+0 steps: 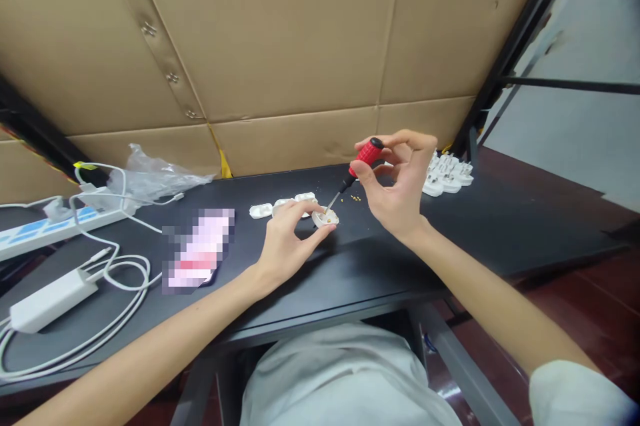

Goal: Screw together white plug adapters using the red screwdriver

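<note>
My left hand [293,236] grips a small white plastic plug housing [330,218] between thumb and fingers, low over the dark table. Brass-coloured bits show inside the housing. In my right hand [400,183] is a screwdriver [367,156] with a red and black handle, held tilted. Its tip reaches down into the housing; whether it sits on a screw is too small to tell. Several white plastic shells [261,211] lie in a row just behind my left hand. Tiny brass-coloured screws [355,199] are scattered to the right of the housing.
White plug parts with metal pins [447,173] are grouped behind my right hand. Left are a blurred-out phone-like object [203,249], a white power adapter [53,299] with coiled cable, a power strip [65,226] and a clear plastic bag [155,169]. A cardboard panel [300,46] stands behind the table.
</note>
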`<state>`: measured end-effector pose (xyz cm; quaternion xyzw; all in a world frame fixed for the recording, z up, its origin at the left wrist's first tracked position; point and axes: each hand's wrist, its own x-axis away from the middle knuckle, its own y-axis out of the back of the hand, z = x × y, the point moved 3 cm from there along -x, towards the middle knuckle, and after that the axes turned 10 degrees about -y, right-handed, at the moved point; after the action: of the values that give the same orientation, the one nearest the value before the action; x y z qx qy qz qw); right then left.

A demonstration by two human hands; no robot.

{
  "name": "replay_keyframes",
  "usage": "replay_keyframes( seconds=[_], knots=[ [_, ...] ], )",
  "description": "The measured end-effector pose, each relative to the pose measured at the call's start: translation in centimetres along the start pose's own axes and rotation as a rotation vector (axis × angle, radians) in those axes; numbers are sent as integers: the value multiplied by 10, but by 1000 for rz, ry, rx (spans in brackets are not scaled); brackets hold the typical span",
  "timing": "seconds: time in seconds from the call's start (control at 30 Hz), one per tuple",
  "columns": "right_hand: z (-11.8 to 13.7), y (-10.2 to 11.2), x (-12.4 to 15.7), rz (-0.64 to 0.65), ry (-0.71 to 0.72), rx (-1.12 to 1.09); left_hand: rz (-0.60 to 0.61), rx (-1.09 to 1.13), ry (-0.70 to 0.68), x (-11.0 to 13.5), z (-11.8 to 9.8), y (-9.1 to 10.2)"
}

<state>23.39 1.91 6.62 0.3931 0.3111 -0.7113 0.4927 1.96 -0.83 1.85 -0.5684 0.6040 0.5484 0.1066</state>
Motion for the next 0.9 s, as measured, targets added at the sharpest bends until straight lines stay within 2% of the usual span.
replay_keyframes(
  seconds=[0.4, 0.9],
  knots=[
    [3, 3, 2, 45, 29, 165, -16, -11, -37, 1, -3, 0],
    [5, 6, -2, -3, 137, 247, -36, -16, -45, 2, 0, 0]
  ],
)
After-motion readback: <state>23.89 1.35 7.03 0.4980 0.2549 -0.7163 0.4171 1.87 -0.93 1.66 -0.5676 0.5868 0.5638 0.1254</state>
